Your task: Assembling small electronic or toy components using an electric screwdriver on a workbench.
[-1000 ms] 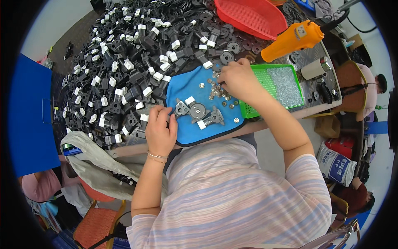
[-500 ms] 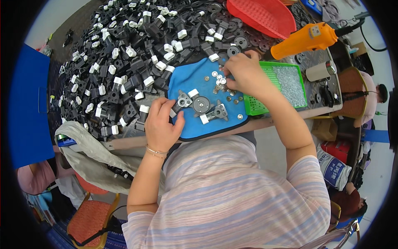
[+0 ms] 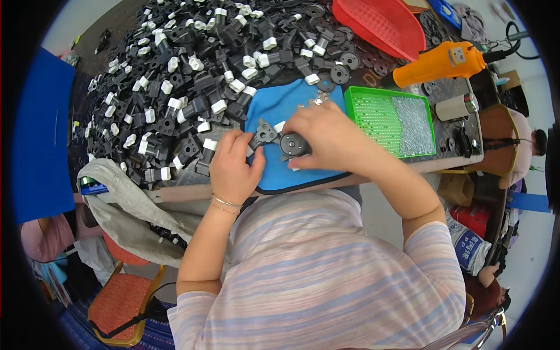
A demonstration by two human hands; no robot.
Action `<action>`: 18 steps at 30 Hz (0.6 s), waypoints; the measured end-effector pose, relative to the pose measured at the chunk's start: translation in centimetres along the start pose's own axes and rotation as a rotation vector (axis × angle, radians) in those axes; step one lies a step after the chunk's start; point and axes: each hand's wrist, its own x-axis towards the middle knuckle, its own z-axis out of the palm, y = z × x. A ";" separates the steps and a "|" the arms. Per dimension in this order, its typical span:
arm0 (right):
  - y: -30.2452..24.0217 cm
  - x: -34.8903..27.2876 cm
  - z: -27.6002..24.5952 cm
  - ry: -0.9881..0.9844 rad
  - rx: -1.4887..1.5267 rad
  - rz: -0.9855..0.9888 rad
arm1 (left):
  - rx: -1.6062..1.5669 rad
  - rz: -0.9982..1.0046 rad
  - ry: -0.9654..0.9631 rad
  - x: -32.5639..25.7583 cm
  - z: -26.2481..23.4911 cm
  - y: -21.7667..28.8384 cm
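On the blue cloth (image 3: 318, 163) lies a black plastic bracket (image 3: 266, 133) with holes and a white end piece. My left hand (image 3: 232, 166) pinches its near left end between thumb and fingers. Beside it is a round black wheel (image 3: 291, 145), its flat face up. My right hand (image 3: 326, 135) reaches over the wheel from the right, thumb and fingers curled at its edge. This hand hides most of a second bracket under or beside the wheel. Small metal bushings (image 3: 318, 99) show past its knuckles.
A large heap of black parts with white ends (image 3: 192, 76) fills the left and back of the table. To the right stand a green tray (image 3: 434, 131) of small metal pieces, an orange electric screwdriver (image 3: 434, 64) and a cylindrical cup (image 3: 454, 108). A red basket (image 3: 382, 26) sits behind.
My right hand has moved from the metal bushings left and nearer, onto the black wheel. My left hand stays at the bracket's end. The whole view has shifted slightly.
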 end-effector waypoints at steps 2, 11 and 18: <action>-0.6 0.2 0.7 -0.006 -0.002 -0.056 | 0.029 -0.004 0.011 -0.4 -0.4 -0.2; -8.6 1.9 -3.8 -0.051 0.313 -0.345 | -0.013 0.089 0.051 -1.3 0.3 -0.8; -19.7 8.1 3.3 0.044 0.269 -0.825 | 0.006 -0.039 -0.031 -0.9 0.1 1.2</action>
